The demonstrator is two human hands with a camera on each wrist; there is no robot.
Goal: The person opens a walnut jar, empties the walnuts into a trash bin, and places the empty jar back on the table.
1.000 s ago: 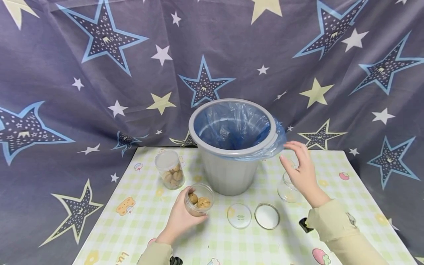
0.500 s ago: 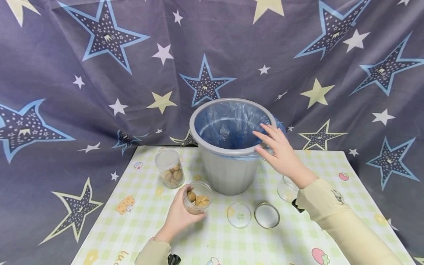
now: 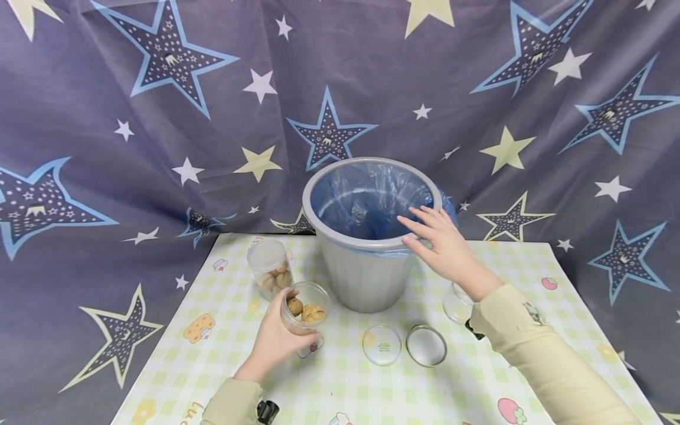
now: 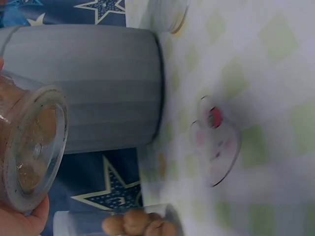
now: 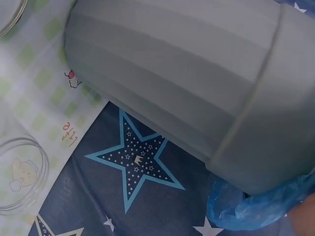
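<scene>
My left hand (image 3: 273,342) grips a clear jar (image 3: 321,319) with walnuts (image 3: 312,313) inside, its mouth facing up. In the left wrist view the jar's round base shows, held off the table. My right hand (image 3: 445,248) rests at the right front rim of a grey bin (image 3: 366,280), fingers spread over the opening. A blue plastic bag (image 3: 366,203) lines the bin and hangs over its right side. In the right wrist view only a sliver of my hand shows beside the blue bag. Another clear jar (image 3: 264,258) of walnuts stands behind my left hand.
Two round lids lie in front of the bin: a clear lid (image 3: 382,346) and a metal-rimmed lid (image 3: 427,346). An uncovered clear glass jar (image 3: 455,306) is partly hidden by my right sleeve. Behind the checked tablecloth (image 3: 372,395) hangs a starry curtain (image 3: 223,136).
My right hand has moved left from the bag's outer edge onto the bin's rim. My left hand has shifted slightly left with the walnut jar.
</scene>
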